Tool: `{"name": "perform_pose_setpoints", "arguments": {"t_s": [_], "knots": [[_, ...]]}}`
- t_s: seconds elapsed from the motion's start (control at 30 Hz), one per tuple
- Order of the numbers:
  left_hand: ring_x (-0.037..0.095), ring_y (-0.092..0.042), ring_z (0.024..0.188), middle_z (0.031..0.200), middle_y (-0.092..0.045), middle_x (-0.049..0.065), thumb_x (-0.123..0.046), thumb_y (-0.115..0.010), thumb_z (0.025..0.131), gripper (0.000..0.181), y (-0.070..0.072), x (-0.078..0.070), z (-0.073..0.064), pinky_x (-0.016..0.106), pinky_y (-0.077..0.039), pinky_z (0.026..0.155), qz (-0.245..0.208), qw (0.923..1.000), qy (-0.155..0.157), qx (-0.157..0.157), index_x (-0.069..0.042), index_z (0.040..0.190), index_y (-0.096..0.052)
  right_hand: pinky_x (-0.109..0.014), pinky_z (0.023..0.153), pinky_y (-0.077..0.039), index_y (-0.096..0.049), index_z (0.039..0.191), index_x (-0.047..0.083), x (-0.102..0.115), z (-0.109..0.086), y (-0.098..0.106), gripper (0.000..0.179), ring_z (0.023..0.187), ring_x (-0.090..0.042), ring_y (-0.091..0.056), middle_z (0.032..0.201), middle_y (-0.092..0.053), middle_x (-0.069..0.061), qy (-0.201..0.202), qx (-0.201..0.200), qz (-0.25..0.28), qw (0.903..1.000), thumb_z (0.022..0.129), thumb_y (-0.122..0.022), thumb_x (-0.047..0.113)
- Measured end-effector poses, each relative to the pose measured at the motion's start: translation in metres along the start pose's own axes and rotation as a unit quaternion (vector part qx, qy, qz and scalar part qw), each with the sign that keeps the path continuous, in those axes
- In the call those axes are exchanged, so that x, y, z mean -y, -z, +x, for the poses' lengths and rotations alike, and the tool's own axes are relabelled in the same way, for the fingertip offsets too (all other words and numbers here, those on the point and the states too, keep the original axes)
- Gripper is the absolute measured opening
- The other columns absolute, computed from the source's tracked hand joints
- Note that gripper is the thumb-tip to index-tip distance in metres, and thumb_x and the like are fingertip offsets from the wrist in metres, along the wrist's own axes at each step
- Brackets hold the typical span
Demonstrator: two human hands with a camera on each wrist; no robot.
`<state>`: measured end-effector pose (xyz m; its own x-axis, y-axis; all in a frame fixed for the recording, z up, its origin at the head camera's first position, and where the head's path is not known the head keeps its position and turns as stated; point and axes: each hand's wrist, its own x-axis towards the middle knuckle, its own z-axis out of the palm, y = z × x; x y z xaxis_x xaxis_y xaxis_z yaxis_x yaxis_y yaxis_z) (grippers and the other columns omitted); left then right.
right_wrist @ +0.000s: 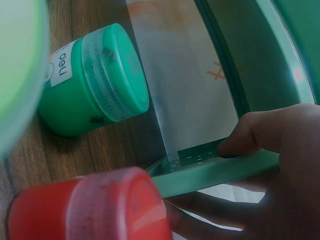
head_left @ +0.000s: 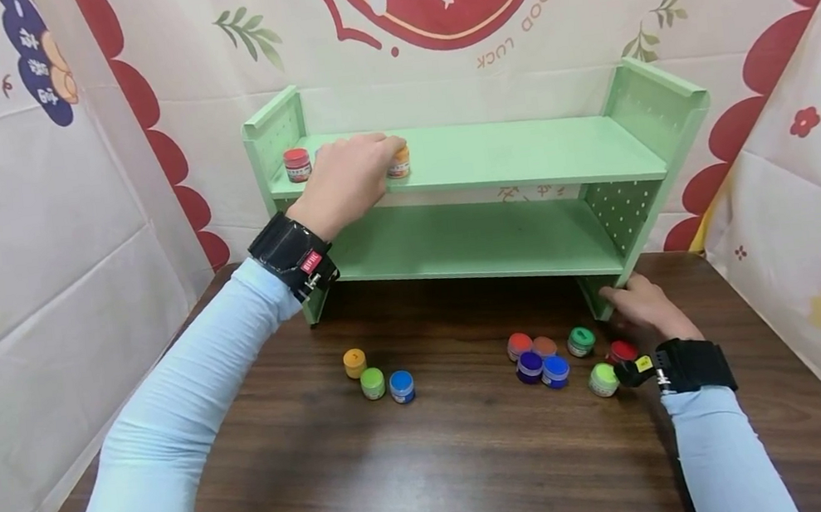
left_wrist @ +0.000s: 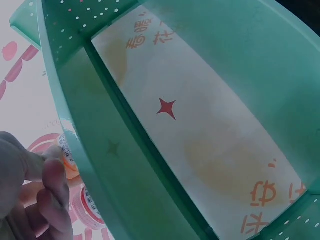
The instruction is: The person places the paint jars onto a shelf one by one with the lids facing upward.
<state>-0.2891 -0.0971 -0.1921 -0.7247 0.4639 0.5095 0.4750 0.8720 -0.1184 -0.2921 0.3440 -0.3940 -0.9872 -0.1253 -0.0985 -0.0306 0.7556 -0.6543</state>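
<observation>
The left hand (head_left: 350, 179) reaches over the front edge of the upper shelf (head_left: 520, 153), its fingers pinching an orange jar (head_left: 398, 163) at that edge, left of the middle; whether the jar bears on the board I cannot tell. A pink-red jar (head_left: 297, 166) stands near the shelf's left end. From the orange jar, a long run of board reaches to the right end panel (head_left: 658, 109).

The right hand (head_left: 644, 306) grips the lower right end of the green rack (head_left: 469, 237), thumb on one side and fingers round the other. Near its wrist, toward the worktop's right edge, are a dark red jar (head_left: 621, 351), a lime jar (head_left: 604, 380) and a green jar (head_left: 581, 341), leaving little elbow room.

A broad stretch of worktop (head_left: 440, 470) separates these from three jars (head_left: 373, 383) before the rack's left end.
</observation>
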Motion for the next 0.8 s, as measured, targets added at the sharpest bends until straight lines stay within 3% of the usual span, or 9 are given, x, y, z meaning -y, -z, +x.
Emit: {"name": "perform_pose_setpoints", "arguments": {"t_s": [0.3,0.4,0.5,0.6,0.7,0.8], "knots": [[0.026,-0.068,0.091,0.118,-0.073,0.005,0.0,-0.05,0.1,0.038,-0.01,0.004,-0.005,0.046,-0.055,0.064,-0.026,0.9993,0.003,-0.026,-0.014,0.132,-0.066,-0.035,0.064,-0.053,-0.043,0.125,-0.01,-0.002,-0.002,-0.004,0.043,0.069,-0.023,-0.064,0.091,-0.062,-0.021,-0.007,0.0,0.01,0.9999,0.106,-0.043,0.028],[0.026,-0.067,0.081,0.133,-0.07,0.006,-0.006,-0.055,0.103,0.037,-0.013,0.008,-0.01,0.037,-0.046,0.057,-0.045,0.9979,0.003,-0.048,-0.013,0.138,-0.063,-0.035,0.064,-0.054,-0.044,0.125,-0.009,-0.001,-0.002,-0.005,0.042,0.069,-0.023,-0.064,0.092,-0.062,-0.02,-0.012,-0.005,0.014,0.9998,0.105,-0.044,0.027],[0.026,-0.059,0.065,0.144,-0.064,0.008,-0.013,-0.061,0.104,0.037,-0.017,0.009,-0.02,0.031,-0.032,0.052,-0.069,0.993,0.005,-0.095,-0.013,0.141,-0.062,-0.035,0.064,-0.053,-0.044,0.124,-0.009,0.0,-0.002,-0.004,0.041,0.068,-0.022,-0.064,0.088,-0.063,-0.018,-0.014,-0.005,0.014,0.9998,0.105,-0.044,0.028],[0.026,-0.058,0.06,0.141,-0.066,0.01,-0.017,-0.064,0.103,0.032,-0.025,0.009,-0.034,0.029,-0.03,0.049,-0.093,0.979,-0.002,-0.181,-0.011,0.134,-0.067,-0.034,0.063,-0.053,-0.043,0.125,-0.01,0.001,-0.002,-0.003,0.043,0.069,-0.021,-0.064,0.087,-0.063,-0.018,-0.007,0.001,0.009,0.9999,0.106,-0.043,0.028],[0.023,-0.062,0.062,0.128,-0.071,0.011,-0.017,-0.066,0.101,0.026,-0.036,0.006,-0.052,0.028,-0.035,0.045,-0.114,0.9567,-0.012,-0.267,-0.008,0.125,-0.07,-0.034,0.063,-0.053,-0.043,0.125,-0.011,0.002,-0.002,-0.002,0.043,0.069,-0.021,-0.064,0.089,-0.063,-0.018,-0.006,0.001,0.009,0.9999,0.107,-0.043,0.028],[0.019,-0.06,0.059,0.117,-0.073,0.012,-0.014,-0.067,0.099,0.021,-0.049,0.001,-0.073,0.027,-0.037,0.044,-0.136,0.9393,-0.014,-0.315,-0.006,0.118,-0.071,-0.034,0.062,-0.054,-0.043,0.124,-0.01,0.003,-0.002,-0.001,0.042,0.069,-0.021,-0.065,0.09,-0.063,-0.02,-0.003,-0.002,0.007,1.0,0.107,-0.043,0.028]]}}
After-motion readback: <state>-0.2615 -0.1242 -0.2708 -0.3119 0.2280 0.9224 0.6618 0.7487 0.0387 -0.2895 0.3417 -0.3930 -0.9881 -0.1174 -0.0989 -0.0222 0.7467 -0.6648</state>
